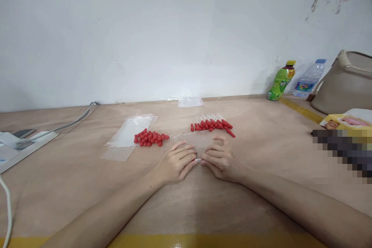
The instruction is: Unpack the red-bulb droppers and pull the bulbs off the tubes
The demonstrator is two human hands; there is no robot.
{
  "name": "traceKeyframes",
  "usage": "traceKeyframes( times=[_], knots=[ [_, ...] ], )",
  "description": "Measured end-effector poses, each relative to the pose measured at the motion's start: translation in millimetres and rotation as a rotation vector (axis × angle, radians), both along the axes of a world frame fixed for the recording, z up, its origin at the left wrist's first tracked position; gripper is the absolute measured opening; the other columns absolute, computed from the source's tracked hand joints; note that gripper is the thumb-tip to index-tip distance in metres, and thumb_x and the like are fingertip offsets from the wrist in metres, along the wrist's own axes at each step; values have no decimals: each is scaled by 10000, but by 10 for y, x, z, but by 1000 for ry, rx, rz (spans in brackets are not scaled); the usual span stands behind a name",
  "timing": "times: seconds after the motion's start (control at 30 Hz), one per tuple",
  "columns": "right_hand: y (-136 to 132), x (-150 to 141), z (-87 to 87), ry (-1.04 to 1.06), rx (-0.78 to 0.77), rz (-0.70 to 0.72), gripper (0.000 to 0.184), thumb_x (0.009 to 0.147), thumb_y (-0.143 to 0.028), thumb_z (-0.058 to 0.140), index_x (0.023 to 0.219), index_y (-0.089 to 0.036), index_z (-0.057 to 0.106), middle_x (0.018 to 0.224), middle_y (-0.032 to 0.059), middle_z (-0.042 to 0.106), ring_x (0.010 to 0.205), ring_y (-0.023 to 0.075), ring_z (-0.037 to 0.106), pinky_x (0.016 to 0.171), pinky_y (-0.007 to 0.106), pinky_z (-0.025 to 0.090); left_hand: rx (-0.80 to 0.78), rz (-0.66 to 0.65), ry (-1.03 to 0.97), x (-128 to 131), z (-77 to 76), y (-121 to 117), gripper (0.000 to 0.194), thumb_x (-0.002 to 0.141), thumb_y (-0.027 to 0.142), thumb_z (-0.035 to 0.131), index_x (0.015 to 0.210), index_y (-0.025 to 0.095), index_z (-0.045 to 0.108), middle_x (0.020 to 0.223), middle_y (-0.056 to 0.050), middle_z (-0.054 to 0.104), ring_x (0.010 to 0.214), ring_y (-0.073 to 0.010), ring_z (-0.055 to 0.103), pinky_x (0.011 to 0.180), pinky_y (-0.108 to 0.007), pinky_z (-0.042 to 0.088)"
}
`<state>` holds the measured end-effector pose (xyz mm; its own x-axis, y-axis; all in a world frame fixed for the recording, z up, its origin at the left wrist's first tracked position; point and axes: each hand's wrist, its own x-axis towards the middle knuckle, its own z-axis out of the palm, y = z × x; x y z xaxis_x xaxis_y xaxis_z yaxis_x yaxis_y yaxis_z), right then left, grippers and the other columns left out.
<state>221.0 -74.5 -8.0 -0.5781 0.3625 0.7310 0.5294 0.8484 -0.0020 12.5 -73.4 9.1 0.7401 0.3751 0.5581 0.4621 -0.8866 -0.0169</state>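
My left hand point(180, 162) and my right hand point(220, 159) meet at the middle of the table, fingers closed. Between their fingertips runs a short clear glass tube point(198, 160), pinched from both sides. A trace of red shows at the left fingertips; most of the piece is covered by fingers. Just beyond the hands lies a row of clear glass tubes point(188, 138), side by side. Red rubber bulbs point(149, 138) are heaped left of that row. Behind it, several droppers point(212, 124) with red bulbs on glass tubes lie together.
Clear plastic bags point(128, 131) lie left of the bulbs, and another plastic bag point(190, 102) is by the wall. At the back right stand a green drink bottle point(280, 81), a water bottle point(309, 79) and a beige bag point(343, 85). A power strip point(43, 138) with cables is at left.
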Motion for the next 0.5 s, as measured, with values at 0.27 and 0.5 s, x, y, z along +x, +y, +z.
traceKeyframes(
  times=[0.27, 0.5],
  knots=[
    [-66, 47, 86, -12, 135, -3, 93, 834, -177, 493, 796, -196, 576, 651, -50, 635, 681, 80, 559, 907, 349, 263, -14, -7, 23, -40, 43, -38, 139, 856, 166, 441, 908, 171, 570, 931, -33, 675, 1049, -171, 556, 985, -381, 343],
    [-101, 162, 80, -13, 141, -25, 85, 826, -197, 513, 823, -224, 594, 674, -54, 653, 749, 98, 585, 921, 369, 246, 58, -58, -25, -87, -27, -27, 98, 845, 178, 490, 915, 170, 558, 937, -39, 673, 1043, -164, 557, 967, -351, 368]
  ],
)
